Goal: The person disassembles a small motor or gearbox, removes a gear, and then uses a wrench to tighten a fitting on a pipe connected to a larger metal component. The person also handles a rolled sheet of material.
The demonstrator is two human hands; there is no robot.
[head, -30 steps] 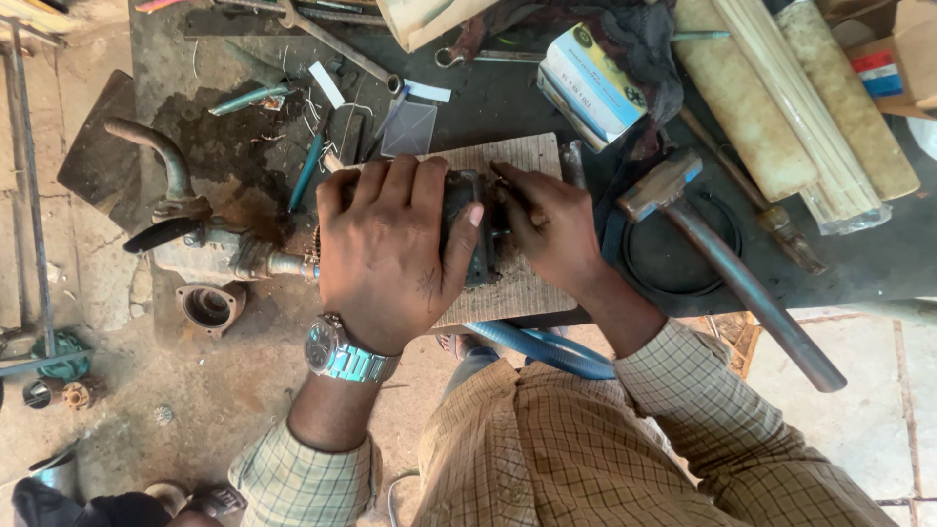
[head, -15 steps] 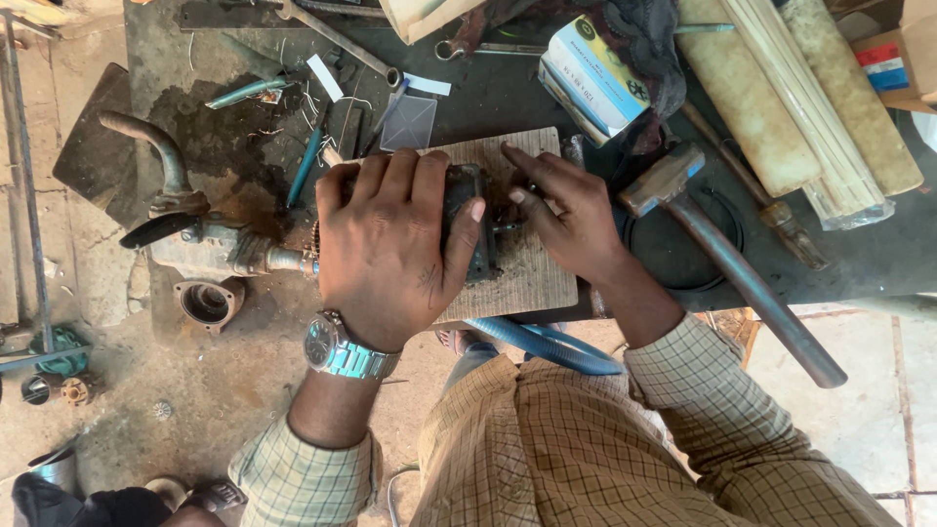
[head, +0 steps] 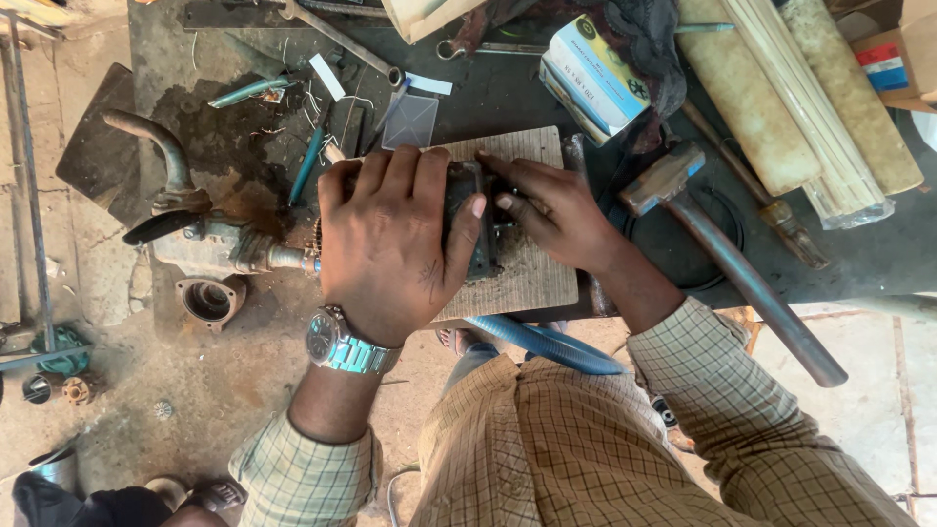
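My left hand (head: 390,239) lies flat over a dark metal part (head: 473,220) and grips it, pressing it down onto a wooden board (head: 532,278). A silver wristwatch sits on that wrist. My right hand (head: 547,210) rests on the same dark part from the right, its fingertips pinched at the part's top edge. Most of the part is hidden under the two hands. A metal shaft (head: 278,257) sticks out leftward from under my left hand.
A hammer (head: 722,249) lies to the right of the board. A blue and white box (head: 595,73) and rolled tan bundles (head: 781,93) lie behind. A curved pipe and pump body (head: 181,210) sit at the left. A blue hose (head: 547,344) runs below the board. Small tools are scattered behind.
My right hand's fingers have shifted slightly on the dark part, from its right side toward its top edge. My left hand stays pressed on it.
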